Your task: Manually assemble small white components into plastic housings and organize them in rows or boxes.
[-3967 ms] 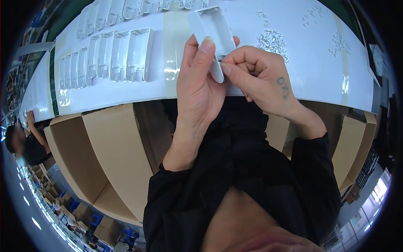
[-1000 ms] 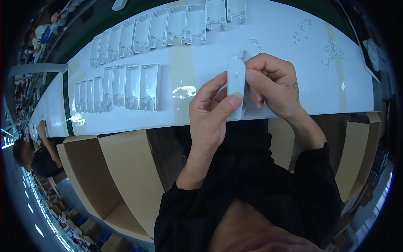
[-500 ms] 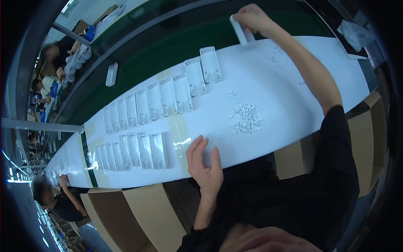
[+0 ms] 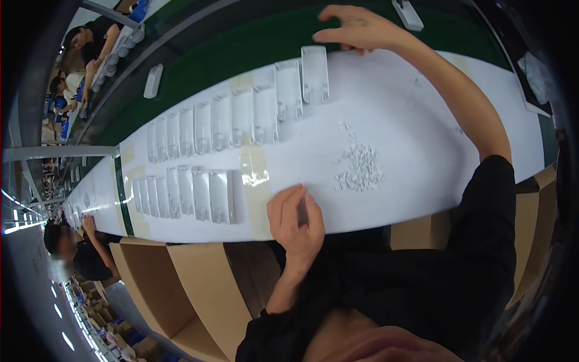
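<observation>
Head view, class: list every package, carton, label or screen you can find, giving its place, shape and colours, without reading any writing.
Clear plastic cases: two rows on the white table, oblong, see-through.
Cardboard cartons: under the table's near edge, open, brown.
White oblong piece: on the green belt, left.
White oblong piece: on the belt beside the right hand.
Clear bag: far right, crumpled.
Screens, signs: none.

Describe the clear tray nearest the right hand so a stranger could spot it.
On the long white table, find the upper row of clear trays. Follow it rightward to the last tray, just below the right hand. It ends the row and sits highest.
</observation>
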### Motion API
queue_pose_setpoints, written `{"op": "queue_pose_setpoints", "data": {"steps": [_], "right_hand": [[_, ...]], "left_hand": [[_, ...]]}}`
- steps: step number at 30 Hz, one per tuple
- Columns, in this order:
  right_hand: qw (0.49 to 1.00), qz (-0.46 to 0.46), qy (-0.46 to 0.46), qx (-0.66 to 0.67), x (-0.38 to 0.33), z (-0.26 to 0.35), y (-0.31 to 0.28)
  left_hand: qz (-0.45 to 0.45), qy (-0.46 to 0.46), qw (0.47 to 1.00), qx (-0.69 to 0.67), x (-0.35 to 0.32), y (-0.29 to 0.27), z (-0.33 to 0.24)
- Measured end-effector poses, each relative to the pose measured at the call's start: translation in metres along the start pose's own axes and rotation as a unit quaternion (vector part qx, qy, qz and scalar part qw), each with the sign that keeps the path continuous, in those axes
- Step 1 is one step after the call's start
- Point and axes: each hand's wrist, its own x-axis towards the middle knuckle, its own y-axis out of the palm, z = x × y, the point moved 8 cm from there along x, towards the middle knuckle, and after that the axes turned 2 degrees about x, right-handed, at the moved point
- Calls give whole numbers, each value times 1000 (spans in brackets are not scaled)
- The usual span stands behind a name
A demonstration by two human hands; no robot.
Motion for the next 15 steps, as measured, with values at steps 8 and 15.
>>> {"op": "queue_pose_setpoints", "data": {"steps": [8,15], "right_hand": [[982,190,8,25,-112,71,61],[949,-47,-291,109,-157,68,51]], "left_hand": [[50,-285,776,-561,12,25,13],[92,-369,666,-641,2,18,27]]}}
